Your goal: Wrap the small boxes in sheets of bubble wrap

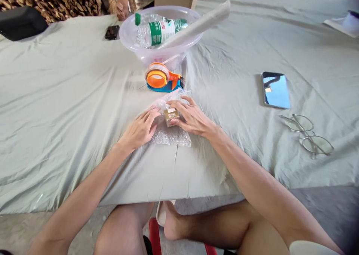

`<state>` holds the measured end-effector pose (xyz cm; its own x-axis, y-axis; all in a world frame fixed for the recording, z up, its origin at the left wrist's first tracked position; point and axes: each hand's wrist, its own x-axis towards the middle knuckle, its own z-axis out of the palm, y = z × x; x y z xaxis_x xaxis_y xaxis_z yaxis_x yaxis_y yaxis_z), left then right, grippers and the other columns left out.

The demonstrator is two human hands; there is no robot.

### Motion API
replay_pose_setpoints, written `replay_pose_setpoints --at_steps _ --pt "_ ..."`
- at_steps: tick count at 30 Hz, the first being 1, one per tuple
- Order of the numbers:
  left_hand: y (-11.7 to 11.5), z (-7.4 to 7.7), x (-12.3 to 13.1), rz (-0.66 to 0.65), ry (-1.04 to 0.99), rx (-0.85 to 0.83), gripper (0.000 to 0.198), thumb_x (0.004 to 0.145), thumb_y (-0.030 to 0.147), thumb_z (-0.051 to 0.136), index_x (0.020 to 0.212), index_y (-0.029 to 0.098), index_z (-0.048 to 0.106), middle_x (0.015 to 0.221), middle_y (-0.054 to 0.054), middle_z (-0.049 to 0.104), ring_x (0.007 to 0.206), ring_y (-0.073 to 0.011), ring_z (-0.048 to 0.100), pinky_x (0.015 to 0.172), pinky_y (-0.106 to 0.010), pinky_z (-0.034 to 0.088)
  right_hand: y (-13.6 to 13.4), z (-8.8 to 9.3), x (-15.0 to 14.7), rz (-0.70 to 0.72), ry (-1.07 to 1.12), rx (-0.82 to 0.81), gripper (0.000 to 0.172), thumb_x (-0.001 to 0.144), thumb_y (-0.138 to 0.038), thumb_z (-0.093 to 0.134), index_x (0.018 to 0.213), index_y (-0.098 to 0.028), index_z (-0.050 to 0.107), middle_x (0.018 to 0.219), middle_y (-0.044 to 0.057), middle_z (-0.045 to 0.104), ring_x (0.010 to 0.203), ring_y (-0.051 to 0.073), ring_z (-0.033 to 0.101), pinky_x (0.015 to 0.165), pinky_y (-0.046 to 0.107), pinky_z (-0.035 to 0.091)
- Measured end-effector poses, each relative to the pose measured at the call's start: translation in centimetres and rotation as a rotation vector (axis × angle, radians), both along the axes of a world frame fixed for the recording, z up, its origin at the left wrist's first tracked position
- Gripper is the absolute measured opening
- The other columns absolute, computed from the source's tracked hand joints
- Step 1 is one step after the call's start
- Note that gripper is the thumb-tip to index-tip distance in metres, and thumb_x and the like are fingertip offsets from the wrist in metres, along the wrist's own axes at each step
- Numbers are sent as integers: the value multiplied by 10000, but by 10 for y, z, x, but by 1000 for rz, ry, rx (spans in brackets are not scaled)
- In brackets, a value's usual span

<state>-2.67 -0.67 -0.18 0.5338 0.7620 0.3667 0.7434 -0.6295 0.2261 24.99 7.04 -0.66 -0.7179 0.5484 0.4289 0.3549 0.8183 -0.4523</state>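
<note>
A small gold-brown box [171,116] with a pale label strip rests on a sheet of bubble wrap [171,138], close to the table's front edge. My right hand [192,116] has its thumb against the near side of the box and its fingers arched over the far side. On the left of the box, my left hand [143,127] lies over the bubble wrap, its fingers stretched out and apart from the box. Just beyond the wrap stands an orange and blue tape dispenser [164,78] with a roll of clear tape.
Behind the dispenser, a translucent basin [159,53] holds plastic bottles [162,31] and a pale roll [207,21]. To the right lie a phone [276,90] and eyeglasses [308,133]. A small black device [112,32] sits near another person's hand [122,11]; a black case [22,22] is far left.
</note>
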Motion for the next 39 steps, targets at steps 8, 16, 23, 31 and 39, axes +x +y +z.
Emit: replay_pose_setpoints --at_steps 8,16,23,31,39 --pt "7 -2 -18 139 164 -158 980 1037 741 688 1754 129 419 1853 -291 381 1703 -490 433 1330 -680 383 -3 -5 -7 -147 103 66 590 1130 -777 478 1363 -253 617 1334 148 755 1205 356 720 1096 575 557" --pt "7 -9 -15 13 112 -170 1058 1060 786 634 1778 71 329 1886 -284 310 1791 -436 291 1455 -626 257 -12 -5 -12 -108 147 -146 471 1136 -560 643 1487 -259 548 1461 147 727 1165 319 806 945 476 665" --pt "7 -5 -17 -22 100 -265 1087 1022 812 681 1816 183 288 1914 -215 288 1803 -406 272 1460 -597 292 -19 12 -14 -235 -168 -31 537 1122 -646 656 1419 -201 611 1178 137 873 982 377 866 724 425 578" --pt "7 3 -16 22 63 -276 864 1152 814 315 1706 176 496 1847 -183 449 1729 -373 436 1398 -580 405 -17 5 -14 -131 -30 70 550 1091 -386 719 1587 -207 563 1488 194 762 1341 387 744 1151 588 583" --pt "8 -2 -16 50 164 -276 898 1135 682 532 1806 123 326 1932 -197 240 1817 -390 231 1478 -599 241 18 -15 12 -694 245 17 571 1024 -175 527 1587 -247 464 1570 195 617 1395 386 643 1206 666 532"
